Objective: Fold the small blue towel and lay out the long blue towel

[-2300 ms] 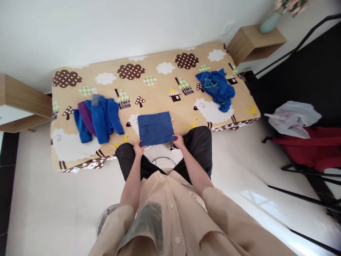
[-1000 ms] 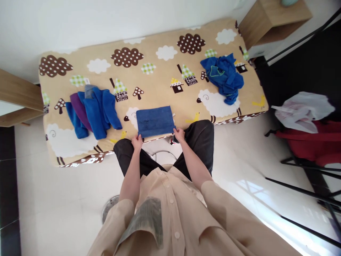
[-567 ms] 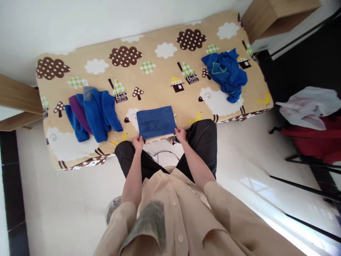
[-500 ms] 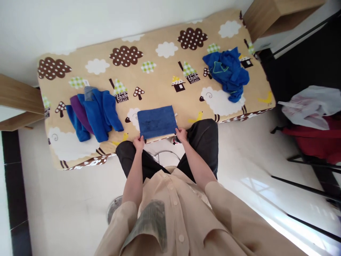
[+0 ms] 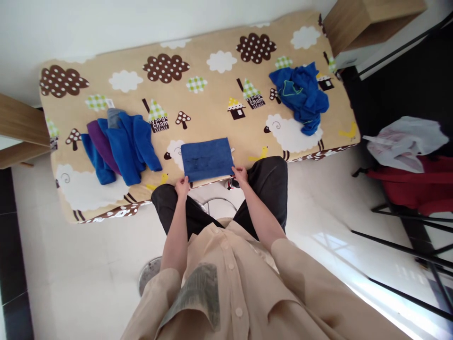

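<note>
A blue cloth (image 5: pixel 207 159) lies flat as a rectangle at the front edge of the padded surface, with a small white tag on its right side. My left hand (image 5: pixel 182 187) pinches its near left corner. At the near right corner my right hand (image 5: pixel 240 174) grips the cloth between thumb and fingers. To the left, several blue cloths (image 5: pixel 123 148) lie overlapping, with a purple cloth (image 5: pixel 102 144) and a grey cloth (image 5: pixel 113 118) among them. A crumpled pile of blue cloths (image 5: pixel 300 97), one with green edging, rests at the right.
The bed-like surface (image 5: pixel 212 113) has a tan sheet printed with sheep and clouds. Wooden shelves (image 5: pixel 368 23) stand at its ends. On the right, a white plastic bag (image 5: pixel 406 141) lies on red fabric (image 5: pixel 406 184) by a black metal frame. A round stool (image 5: pixel 150 274) shows behind my left arm.
The view has shifted slightly. Both hands stay at the near corners of the blue cloth, which remains flat in the same place.
</note>
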Demonstrator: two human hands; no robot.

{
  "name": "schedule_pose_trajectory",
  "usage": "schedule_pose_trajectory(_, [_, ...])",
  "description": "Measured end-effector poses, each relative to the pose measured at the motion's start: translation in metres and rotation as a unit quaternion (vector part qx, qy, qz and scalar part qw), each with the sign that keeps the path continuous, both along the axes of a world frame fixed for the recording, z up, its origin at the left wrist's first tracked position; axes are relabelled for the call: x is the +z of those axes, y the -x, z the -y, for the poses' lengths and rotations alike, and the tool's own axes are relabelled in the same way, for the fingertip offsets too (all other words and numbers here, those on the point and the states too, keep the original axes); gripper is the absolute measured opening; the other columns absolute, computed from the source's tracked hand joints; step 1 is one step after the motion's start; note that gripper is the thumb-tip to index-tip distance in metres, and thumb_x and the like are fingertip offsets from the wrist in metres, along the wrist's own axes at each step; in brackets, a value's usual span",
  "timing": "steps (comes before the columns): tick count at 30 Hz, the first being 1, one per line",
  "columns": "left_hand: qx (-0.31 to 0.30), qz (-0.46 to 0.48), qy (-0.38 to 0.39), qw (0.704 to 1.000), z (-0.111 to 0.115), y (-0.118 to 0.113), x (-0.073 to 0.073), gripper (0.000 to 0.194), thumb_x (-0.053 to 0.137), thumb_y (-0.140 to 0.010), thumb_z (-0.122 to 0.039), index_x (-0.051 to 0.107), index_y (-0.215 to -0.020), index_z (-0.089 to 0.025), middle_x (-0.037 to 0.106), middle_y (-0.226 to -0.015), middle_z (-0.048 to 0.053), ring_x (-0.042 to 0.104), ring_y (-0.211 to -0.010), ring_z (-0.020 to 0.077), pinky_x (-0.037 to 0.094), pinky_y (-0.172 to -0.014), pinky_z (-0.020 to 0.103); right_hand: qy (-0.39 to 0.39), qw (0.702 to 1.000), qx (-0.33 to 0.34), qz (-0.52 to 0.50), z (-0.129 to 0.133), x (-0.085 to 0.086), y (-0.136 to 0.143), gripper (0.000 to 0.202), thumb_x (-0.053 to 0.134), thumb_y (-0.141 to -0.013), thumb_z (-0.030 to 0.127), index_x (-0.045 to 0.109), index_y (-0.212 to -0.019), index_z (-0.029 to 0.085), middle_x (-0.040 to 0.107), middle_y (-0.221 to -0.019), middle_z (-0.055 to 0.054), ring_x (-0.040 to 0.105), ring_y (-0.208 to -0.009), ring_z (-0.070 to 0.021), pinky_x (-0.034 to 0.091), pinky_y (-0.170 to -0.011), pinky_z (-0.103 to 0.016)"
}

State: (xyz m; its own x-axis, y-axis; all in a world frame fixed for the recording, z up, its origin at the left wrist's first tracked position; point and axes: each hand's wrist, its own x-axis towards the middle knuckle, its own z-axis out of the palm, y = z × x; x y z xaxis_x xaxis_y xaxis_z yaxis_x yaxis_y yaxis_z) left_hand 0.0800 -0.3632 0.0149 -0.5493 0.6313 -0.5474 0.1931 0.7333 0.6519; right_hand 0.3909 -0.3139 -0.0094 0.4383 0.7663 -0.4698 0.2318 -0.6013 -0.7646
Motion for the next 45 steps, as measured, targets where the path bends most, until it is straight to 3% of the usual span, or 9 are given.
schedule_pose_trajectory(3, [0.061,0.09,-0.002,0.994,-0.004,-0.001,0.002,0.04,0.068,-0.09,-0.046,0.066,-0.112,-0.012,0.074,-0.092,0.012,0.072,-0.066,0.0188,0.059,-0.059,0.03,0.055,0.997,-0.041,-0.046,-0.003,0.005,0.002,0.038,0.078,-0.077,0.042,0.06,-0.102,0.02,0.073,-0.095,-0.006,0.071,-0.074,-0.0183,0.059,-0.062,-0.029])
schedule_pose_trajectory(7, [0.099,0.127,-0.013,0.987,-0.011,-0.002,0.001,0.035,0.07,-0.09,-0.041,0.062,-0.11,-0.014,0.072,-0.092,0.01,0.073,-0.068,0.0174,0.055,-0.055,0.025,0.044,0.998,-0.029,-0.045,-0.008,0.006,0.004,0.032,0.076,-0.079,0.04,0.06,-0.099,0.02,0.072,-0.093,-0.005,0.07,-0.078,-0.0175,0.059,-0.064,-0.027])
schedule_pose_trajectory(13, [0.065,0.069,-0.048,0.994,-0.005,-0.005,0.002,0.024,0.066,-0.091,-0.033,0.058,-0.109,-0.018,0.064,-0.082,0.001,0.064,-0.061,0.0107,0.053,-0.054,0.021,0.0,1.0,0.005,-0.013,-0.007,0.005,0.002,0.025,0.07,-0.081,0.039,0.063,-0.094,0.019,0.067,-0.084,-0.001,0.065,-0.081,-0.0176,0.059,-0.076,-0.03])
schedule_pose_trajectory(17, [0.037,0.044,-0.057,0.997,0.006,-0.009,0.012,0.015,0.061,-0.089,-0.022,0.062,-0.104,-0.019,0.057,-0.073,-0.002,0.058,-0.059,0.0103,0.054,-0.055,0.021,0.002,1.0,0.025,-0.019,0.002,0.013,0.003,0.018,0.065,-0.081,0.03,0.066,-0.095,0.019,0.064,-0.08,0.001,0.061,-0.072,-0.0149,0.058,-0.07,-0.028])
schedule_pose_trajectory(22, [-0.01,0.052,-0.063,0.997,0.014,-0.009,0.019,0.023,0.055,-0.09,-0.02,0.069,-0.108,-0.018,0.054,-0.07,-0.001,0.058,-0.063,0.0121,0.053,-0.058,0.022,0.0,0.997,0.037,-0.064,0.009,0.026,0.002,0.028,0.056,-0.081,0.024,0.073,-0.103,0.018,0.069,-0.087,-0.001,0.061,-0.074,-0.014,0.058,-0.068,-0.028])
schedule_pose_trajectory(29, [-0.036,0.112,-0.066,0.991,0.011,-0.008,0.007,0.043,0.069,-0.086,-0.033,0.066,-0.124,-0.014,0.068,-0.098,0.008,0.065,-0.074,0.0136,0.056,-0.066,0.025,-0.033,0.995,0.079,-0.06,0.009,0.031,-0.002,0.046,0.073,-0.069,0.023,0.075,-0.114,0.015,0.072,-0.088,-0.001,0.063,-0.079,-0.0164,0.058,-0.085,-0.035])
schedule_pose_trajectory(33, [-0.111,0.049,-0.091,0.989,0.014,-0.007,0.002,0.062,0.082,-0.068,-0.019,0.064,-0.127,-0.013,0.071,-0.095,0.006,0.067,-0.079,0.0165,0.057,-0.079,0.029,-0.045,0.989,0.135,-0.035,0.008,0.029,-0.003,0.068,0.074,-0.059,0.008,0.071,-0.127,0.011,0.072,-0.09,-0.001,0.063,-0.077,-0.0164,0.056,-0.088,-0.035])
schedule_pose_trajectory(39, [-0.129,-0.025,-0.104,0.986,0.011,-0.001,-0.01,0.054,0.061,-0.067,-0.005,0.069,-0.12,-0.013,0.071,-0.086,0.003,0.066,-0.076,0.017,0.054,-0.084,0.03,-0.051,0.988,0.142,0.023,0.004,0.025,-0.005,0.055,0.061,-0.065,0.003,0.075,-0.117,0.01,0.076,-0.097,-0.007,0.066,-0.082,-0.0179,0.054,-0.092,-0.033])
schedule_pose_trajectory(45, [-0.124,-0.055,-0.113,0.984,0.006,0.002,-0.026,0.046,0.06,-0.071,-0.01,0.073,-0.115,-0.013,0.065,-0.075,0.001,0.06,-0.07,0.0152,0.053,-0.079,0.028,-0.037,0.988,0.149,0.03,-0.001,0.018,-0.006,0.052,0.061,-0.068,0.006,0.074,-0.118,0.012,0.076,-0.097,-0.006,0.066,-0.085,-0.0184,0.053,-0.093,-0.033])
